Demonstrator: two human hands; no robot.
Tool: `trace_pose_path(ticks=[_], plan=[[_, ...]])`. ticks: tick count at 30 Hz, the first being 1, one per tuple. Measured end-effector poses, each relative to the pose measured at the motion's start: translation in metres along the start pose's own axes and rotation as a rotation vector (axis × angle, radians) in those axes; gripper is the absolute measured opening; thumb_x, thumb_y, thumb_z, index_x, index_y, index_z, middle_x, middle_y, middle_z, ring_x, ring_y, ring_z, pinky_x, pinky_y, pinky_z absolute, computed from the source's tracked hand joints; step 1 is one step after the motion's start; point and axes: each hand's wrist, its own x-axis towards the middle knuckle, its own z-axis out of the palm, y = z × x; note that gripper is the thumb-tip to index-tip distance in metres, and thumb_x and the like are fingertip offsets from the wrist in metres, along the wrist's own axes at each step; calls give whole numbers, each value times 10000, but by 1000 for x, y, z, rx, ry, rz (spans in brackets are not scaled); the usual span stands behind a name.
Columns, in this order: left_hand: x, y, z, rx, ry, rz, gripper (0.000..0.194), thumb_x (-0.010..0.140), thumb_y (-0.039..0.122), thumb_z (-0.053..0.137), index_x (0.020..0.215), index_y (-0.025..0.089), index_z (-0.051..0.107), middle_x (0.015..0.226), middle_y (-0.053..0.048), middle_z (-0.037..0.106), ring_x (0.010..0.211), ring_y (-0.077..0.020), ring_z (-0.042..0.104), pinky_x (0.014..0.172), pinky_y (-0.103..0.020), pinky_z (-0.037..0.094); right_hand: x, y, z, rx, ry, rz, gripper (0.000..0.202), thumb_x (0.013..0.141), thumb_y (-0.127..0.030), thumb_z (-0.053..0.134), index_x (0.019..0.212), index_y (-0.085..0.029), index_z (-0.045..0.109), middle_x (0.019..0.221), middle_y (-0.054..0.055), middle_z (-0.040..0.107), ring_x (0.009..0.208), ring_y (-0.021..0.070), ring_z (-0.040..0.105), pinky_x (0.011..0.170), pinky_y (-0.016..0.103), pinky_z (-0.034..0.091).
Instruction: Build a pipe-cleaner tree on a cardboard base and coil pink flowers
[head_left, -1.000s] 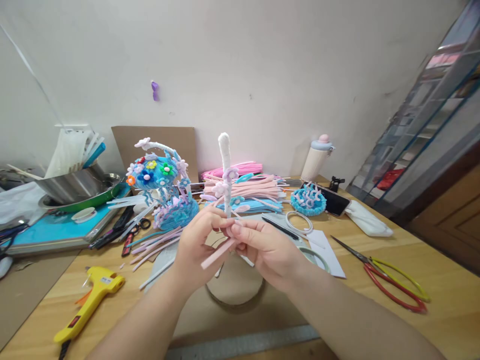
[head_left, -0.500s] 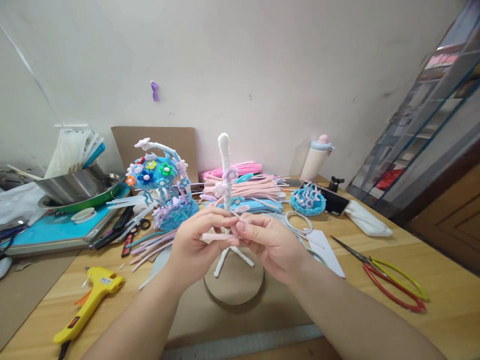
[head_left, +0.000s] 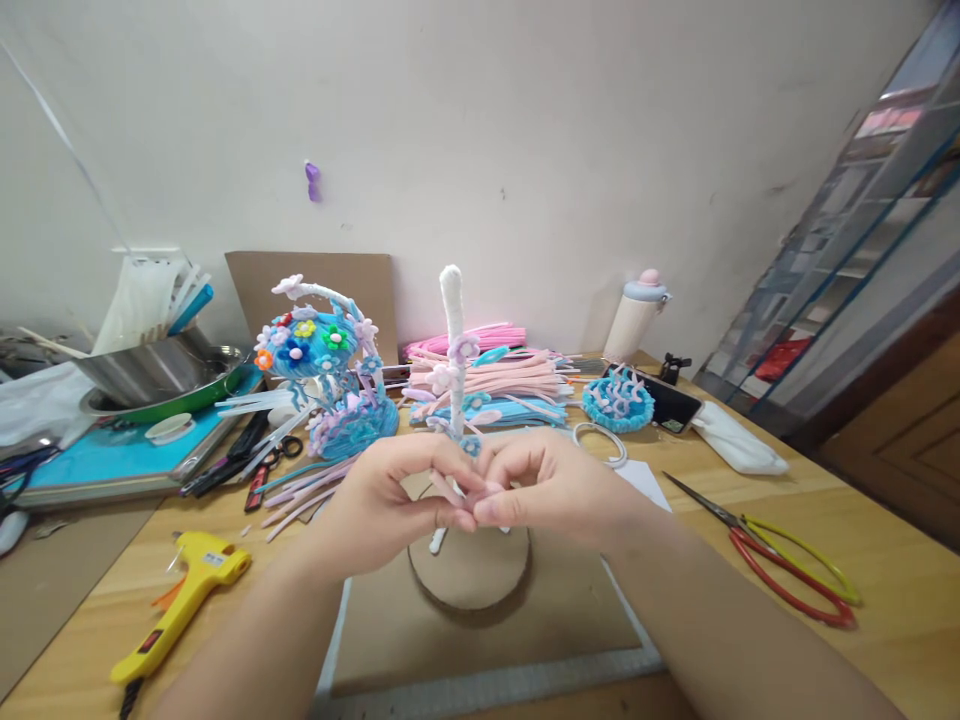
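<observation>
Between my two hands is a pale pink pipe cleaner (head_left: 448,490), pinched at the fingertips. My left hand (head_left: 401,500) grips it with thumb and forefinger, and my right hand (head_left: 536,490) closes on its other part, where the fingers hide its shape. Just behind them rises a white wrapped stem (head_left: 453,310) bearing a few pipe-cleaner flowers (head_left: 441,378) in lilac, pink and blue. Its white feet rest on a round cardboard base (head_left: 469,575), partly covered by my hands.
Bundles of pink and blue pipe cleaners (head_left: 499,378) lie behind the stem. A decorated blue flower piece (head_left: 315,345) stands left, a yellow glue gun (head_left: 184,600) nearer. At right are scissors (head_left: 787,565), a blue fuzzy disc (head_left: 619,400), a phone (head_left: 671,403) and a bottle (head_left: 634,320).
Both hands have dropped slightly toward me, away from the stem, uncovering a blue flower low on it. The pink pipe cleaner has turned from level to slanted.
</observation>
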Motion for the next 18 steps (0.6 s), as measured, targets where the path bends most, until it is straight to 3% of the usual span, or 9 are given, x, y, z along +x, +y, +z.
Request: trace_pose_path(ticks=[4,9,14,18], plan=[[0,4,2,124,-185,30,272,788,188,664,1055,243,670,903,-65,690,812,-178,629,736,-283,495,-2,-4,-7,-48,-200,82,136,754,-294,658,747,-168,709,829,32,623,841,190,550,766,311,425],[0,9,6,295,-295,26,205,827,140,593,994,233,668,896,-45,656,808,-153,604,714,-244,460,0,-3,-13,-85,-278,152,110,735,-264,662,732,-155,681,750,1,603,777,162,537,744,291,424],[0,11,3,364,-125,19,129,808,166,627,925,219,636,855,-31,640,799,-157,591,697,-250,454,3,-1,-12,-37,-205,124,196,778,-346,640,806,-153,655,785,6,586,746,143,515,702,270,402],[-1,2,4,365,137,83,170,770,174,681,916,225,610,837,-18,648,784,-158,593,724,-271,450,7,6,-1,170,44,16,385,828,-526,536,797,-154,629,752,17,545,651,122,468,620,257,386]])
